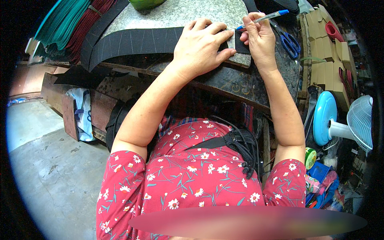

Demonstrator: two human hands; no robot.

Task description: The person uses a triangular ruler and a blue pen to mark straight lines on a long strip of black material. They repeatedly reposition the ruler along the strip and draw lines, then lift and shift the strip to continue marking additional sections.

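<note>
A long black fabric strip, marked with evenly spaced pale cross lines, lies across a speckled grey stone slab. My left hand rests flat on the strip with fingers stretched out. By its fingertips and thumb sits a small pale flat piece, partly covered; its kind is unclear. My right hand grips a ballpoint pen with a clear barrel and blue ends. The pen's tip points down-left, close to the edge of the pale piece; whether it touches the strip is hard to see.
Blue-handled scissors lie right of my right hand. A green bowl stands on the slab. Bundles of teal strips and dark red strips hang at the left. Cardboard boxes and a fan stand at the right.
</note>
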